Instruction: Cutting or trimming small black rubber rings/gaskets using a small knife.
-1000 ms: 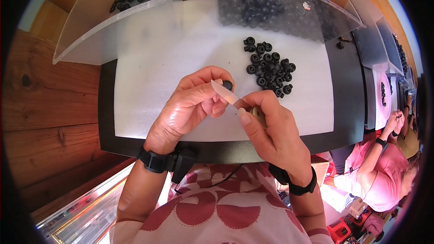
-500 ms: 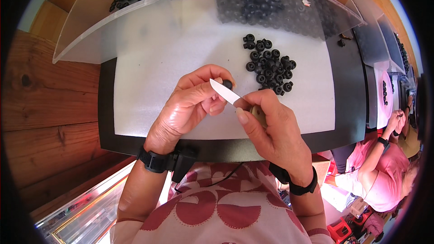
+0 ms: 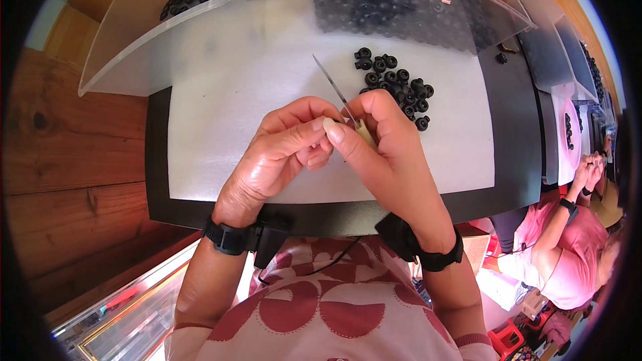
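Note:
In the middle, over a white mat (image 3: 221, 140), the fingertips of my two hands meet. My left hand (image 3: 277, 140) is closed in a pinch; the small black rounded part it held, which looks like a cord lock, is now hidden behind fingers. A knife is gripped in my right hand (image 3: 384, 147), its thin blade (image 3: 331, 83) pointing up and away to the left, seen nearly edge-on. Part of its pale yellow handle (image 3: 365, 132) shows between thumb and fingers. My right thumb touches my left fingertips. Just beyond my right hand lies a loose pile of black cord locks (image 3: 418, 90).
Translucent plastic bins holding black parts stand at the far left (image 3: 127, 60), far middle (image 3: 408, 20) and right (image 3: 552, 60). The table's dark edge (image 3: 321, 217) runs close to me. A pink tray (image 3: 567, 134) and another person (image 3: 568, 247) working are at the right.
My right hand has moved up and left until it meets my left fingertips. The knife blade has turned from broadside near the black part to nearly edge-on, pointing away.

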`<state>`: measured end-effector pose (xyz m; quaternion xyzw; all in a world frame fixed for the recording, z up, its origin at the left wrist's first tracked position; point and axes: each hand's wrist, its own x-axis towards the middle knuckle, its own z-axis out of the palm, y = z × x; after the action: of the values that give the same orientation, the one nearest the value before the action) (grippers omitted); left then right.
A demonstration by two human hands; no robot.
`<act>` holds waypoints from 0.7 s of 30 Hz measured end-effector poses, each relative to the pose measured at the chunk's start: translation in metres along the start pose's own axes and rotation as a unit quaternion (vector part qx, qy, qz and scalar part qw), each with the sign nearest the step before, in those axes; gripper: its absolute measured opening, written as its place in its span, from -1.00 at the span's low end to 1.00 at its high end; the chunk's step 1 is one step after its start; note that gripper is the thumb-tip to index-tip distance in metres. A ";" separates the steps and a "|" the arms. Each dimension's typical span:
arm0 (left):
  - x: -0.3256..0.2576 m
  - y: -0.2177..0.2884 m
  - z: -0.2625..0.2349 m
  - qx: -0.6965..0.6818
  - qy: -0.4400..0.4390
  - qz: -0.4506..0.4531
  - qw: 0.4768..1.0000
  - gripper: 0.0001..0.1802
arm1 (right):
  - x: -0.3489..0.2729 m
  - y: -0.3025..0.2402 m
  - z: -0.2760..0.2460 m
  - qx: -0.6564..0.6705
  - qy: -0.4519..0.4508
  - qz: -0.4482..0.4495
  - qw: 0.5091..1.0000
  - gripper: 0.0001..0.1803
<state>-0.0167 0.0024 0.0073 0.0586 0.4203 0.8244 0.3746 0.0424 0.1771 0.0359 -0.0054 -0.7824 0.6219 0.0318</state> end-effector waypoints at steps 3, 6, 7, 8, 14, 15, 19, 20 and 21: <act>0.000 0.004 0.001 0.005 -0.004 -0.009 1.000 -0.73 | 0.004 0.008 0.000 0.015 -0.005 -0.008 1.000 -0.77; -0.001 0.004 0.002 0.010 -0.005 -0.010 1.000 -0.73 | 0.005 0.014 0.001 0.045 -0.003 -0.004 0.999 -0.78; -0.001 0.003 0.001 0.006 -0.003 -0.011 1.000 -0.72 | 0.005 0.015 0.001 0.045 -0.002 -0.006 0.999 -0.78; -0.001 0.002 0.000 0.001 -0.001 -0.011 1.000 -0.72 | 0.005 0.015 0.001 0.046 0.000 -0.008 0.999 -0.78; -0.001 0.002 -0.004 -0.009 -0.013 -0.015 1.000 -0.69 | 0.006 0.012 0.004 0.076 0.017 0.016 0.997 -0.72; -0.001 0.002 -0.005 -0.009 -0.016 -0.014 1.000 -0.69 | 0.006 0.010 0.004 0.080 0.015 0.021 0.996 -0.72; -0.001 0.002 -0.008 -0.029 -0.015 -0.019 0.999 -0.69 | 0.005 0.008 0.006 0.059 0.017 -0.002 0.998 -0.71; 0.000 0.003 -0.009 -0.034 -0.021 -0.019 0.999 -0.69 | 0.005 0.010 0.007 0.043 0.019 -0.019 0.999 -0.71; -0.001 0.003 -0.010 -0.039 -0.026 -0.018 0.999 -0.69 | 0.006 0.010 0.007 0.045 0.016 -0.009 0.999 -0.71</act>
<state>-0.0215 -0.0054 0.0034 0.0576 0.3793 0.8314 0.4020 0.0361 0.1729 0.0250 -0.0072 -0.7531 0.6560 0.0500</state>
